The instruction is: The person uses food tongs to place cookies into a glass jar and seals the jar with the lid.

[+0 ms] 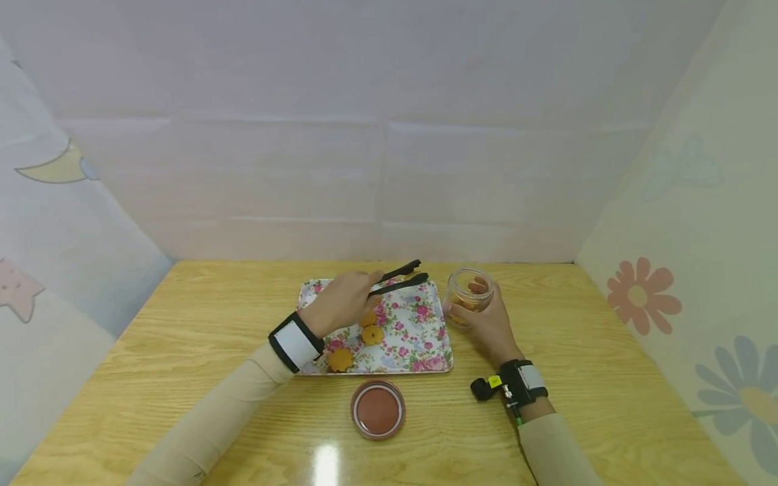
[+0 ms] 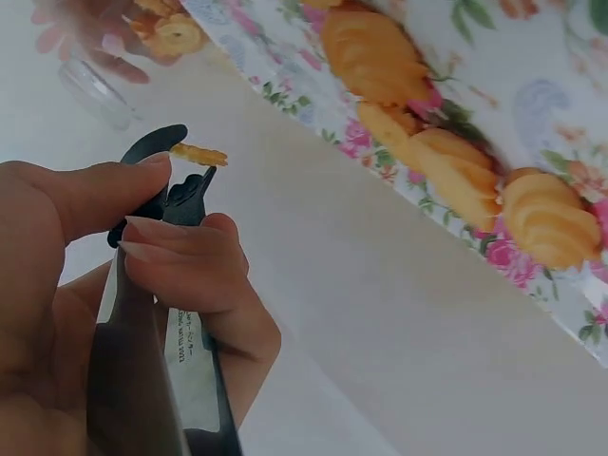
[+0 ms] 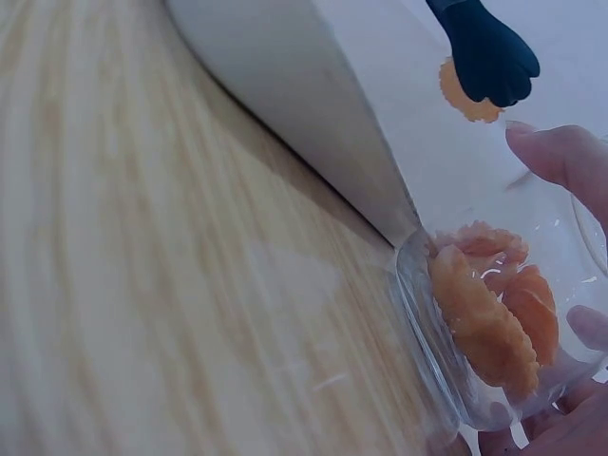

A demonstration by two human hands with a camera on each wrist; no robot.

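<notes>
Black plastic tongs [image 1: 398,277], pinched in the left hand [image 1: 342,302], clamp a thin, likely crumbly orange cookie [image 2: 199,154] by its edge above the floral tray [image 1: 439,322], while the right hand [image 1: 486,317] grips the clear jar [image 1: 467,294].

The head view looks forward and down from above the wooden table [image 1: 547,418], taking in both forearms, the floral tray [image 1: 419,351] at centre and the paper walls beyond. The left wrist view sits very close behind the left hand [image 2: 57,313], looking along the black tongs [image 2: 171,199] with the tray at upper right. The right wrist view lies low over the tabletop, close to the glass jar [image 3: 446,351] at lower right; both wrist views share the tong tips and the jar.
</notes>
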